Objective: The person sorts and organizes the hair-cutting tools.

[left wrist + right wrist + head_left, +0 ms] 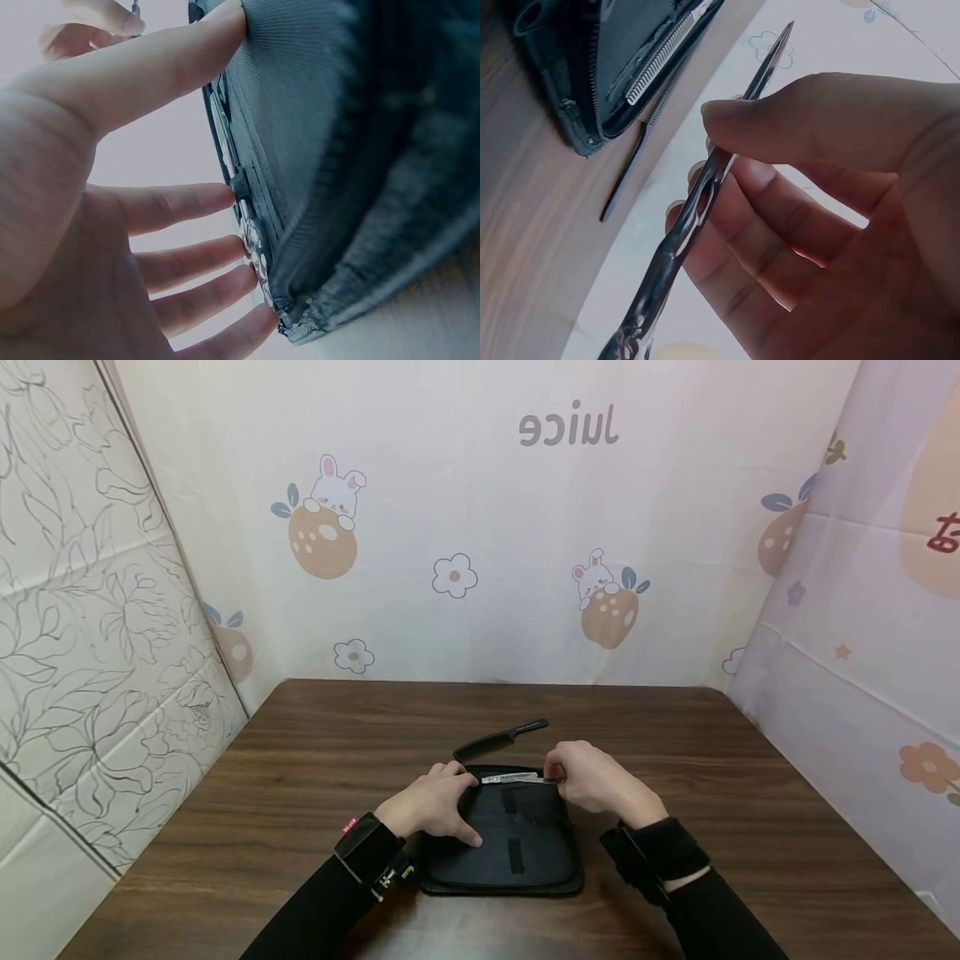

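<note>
A black zip case (483,866) lies unzipped on the table, with a silver piece (510,777) along its far edge. My left hand (438,806) rests on its left side, fingers nearly straight and the thumb laid on the inner panel. Shiny metal (256,244) shows under its fingertips in the left wrist view. Over the far right corner, my right hand (592,781) pinches slim, pointed metal scissors (686,217) between thumb and fingers, the blades together. A toothed metal blade (660,64) sits inside the case in the right wrist view.
Just beyond the case lies a black comb (487,744) with a handle, slanting away to the right. The brown wooden table (337,727) ends at a printed cloth backdrop (465,510), and more cloth hangs at both sides.
</note>
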A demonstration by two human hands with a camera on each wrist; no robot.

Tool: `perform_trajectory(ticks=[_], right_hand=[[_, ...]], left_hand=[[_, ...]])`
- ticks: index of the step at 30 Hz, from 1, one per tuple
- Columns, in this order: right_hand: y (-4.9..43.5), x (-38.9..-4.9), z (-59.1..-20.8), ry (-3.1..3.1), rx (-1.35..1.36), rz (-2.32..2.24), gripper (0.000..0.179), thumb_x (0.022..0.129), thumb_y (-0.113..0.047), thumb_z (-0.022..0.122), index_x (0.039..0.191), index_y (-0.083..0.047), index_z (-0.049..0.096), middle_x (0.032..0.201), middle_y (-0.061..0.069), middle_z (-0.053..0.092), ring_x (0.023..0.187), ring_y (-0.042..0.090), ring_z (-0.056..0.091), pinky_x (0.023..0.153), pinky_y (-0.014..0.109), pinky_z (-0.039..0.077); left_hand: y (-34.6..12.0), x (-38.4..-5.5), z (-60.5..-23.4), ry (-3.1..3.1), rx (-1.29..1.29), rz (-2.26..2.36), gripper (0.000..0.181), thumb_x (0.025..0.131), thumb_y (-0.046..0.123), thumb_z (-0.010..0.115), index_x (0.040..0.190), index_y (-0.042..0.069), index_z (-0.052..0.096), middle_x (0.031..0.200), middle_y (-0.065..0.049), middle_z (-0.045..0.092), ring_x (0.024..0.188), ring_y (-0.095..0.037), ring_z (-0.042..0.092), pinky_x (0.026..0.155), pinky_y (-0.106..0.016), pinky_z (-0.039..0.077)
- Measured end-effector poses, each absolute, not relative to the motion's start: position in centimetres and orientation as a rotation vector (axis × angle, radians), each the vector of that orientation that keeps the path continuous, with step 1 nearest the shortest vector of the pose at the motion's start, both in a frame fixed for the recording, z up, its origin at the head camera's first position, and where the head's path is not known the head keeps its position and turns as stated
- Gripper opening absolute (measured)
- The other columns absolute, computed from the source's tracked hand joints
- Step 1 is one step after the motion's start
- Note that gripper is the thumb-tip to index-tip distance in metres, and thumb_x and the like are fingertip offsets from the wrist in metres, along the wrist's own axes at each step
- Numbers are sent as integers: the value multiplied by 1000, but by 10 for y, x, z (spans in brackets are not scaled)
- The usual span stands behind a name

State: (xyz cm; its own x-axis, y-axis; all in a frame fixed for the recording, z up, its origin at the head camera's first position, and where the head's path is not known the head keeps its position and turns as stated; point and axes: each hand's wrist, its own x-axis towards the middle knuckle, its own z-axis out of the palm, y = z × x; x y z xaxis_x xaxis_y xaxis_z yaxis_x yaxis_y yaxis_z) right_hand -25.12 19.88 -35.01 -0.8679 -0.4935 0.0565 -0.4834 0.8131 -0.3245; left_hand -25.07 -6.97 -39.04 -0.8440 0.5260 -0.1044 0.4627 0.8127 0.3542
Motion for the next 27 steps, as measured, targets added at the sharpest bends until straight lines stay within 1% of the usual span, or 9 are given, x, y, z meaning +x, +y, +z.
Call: perform_trajectory(ticks=[9,18,27], right_hand=[[201,-254,-357,2923,-748,-494,22,88,10,61,96,-7,72,85,0,58,75,16,52,69,38,46],[200,-256,-362,2906,-723,-453,24,86,11,61,95,-8,72,83,-1,57,75,17,51,69,38,46],[198,-256,-365,2885,-688,-449,24,86,11,62,95,-10,72,85,1,59,74,16,53,70,38,47]], left_hand=[[-70,-248,-390,2793,766,495,80,77,45,88,143,12,56,148,-11,45,137,-32,40,107,-51,39],[-70,-248,-390,2797,757,489,80,77,45,88,142,12,57,148,-11,45,137,-32,40,106,-51,40],[-70,-248,-391,2798,764,493,79,78,46,88,142,13,57,148,-11,45,137,-32,40,108,-51,39]])
